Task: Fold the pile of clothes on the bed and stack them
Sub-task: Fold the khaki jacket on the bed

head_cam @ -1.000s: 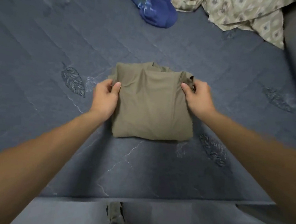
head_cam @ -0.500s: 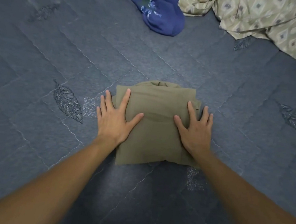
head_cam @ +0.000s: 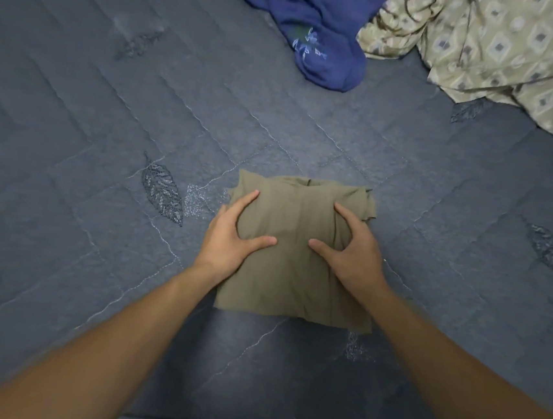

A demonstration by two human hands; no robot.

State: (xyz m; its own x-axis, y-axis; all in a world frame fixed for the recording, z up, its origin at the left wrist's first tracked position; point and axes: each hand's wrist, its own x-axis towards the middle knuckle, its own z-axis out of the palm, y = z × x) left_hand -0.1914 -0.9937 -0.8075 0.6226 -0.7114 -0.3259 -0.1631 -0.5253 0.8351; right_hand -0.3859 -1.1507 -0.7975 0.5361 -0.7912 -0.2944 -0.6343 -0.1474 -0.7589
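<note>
Near the middle of the bed [head_cam: 104, 159], toward its near edge, lies the folded olive garment [head_cam: 292, 261]. The left hand [head_cam: 235, 239] and right hand [head_cam: 352, 250] each grip its sides, thumbs on top. It looks light, soft and limp; support both side edges or the folds may slip open.

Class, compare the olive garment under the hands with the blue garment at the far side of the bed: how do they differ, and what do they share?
The olive garment is folded into a flat, squarish packet; the blue garment lies crumpled and unfolded. Both hands, the left hand and the right hand, hold the olive garment; nothing touches the blue garment. The olive garment looks plain; the blue garment bears a pale print. Both rest on the quilted bed.
</note>
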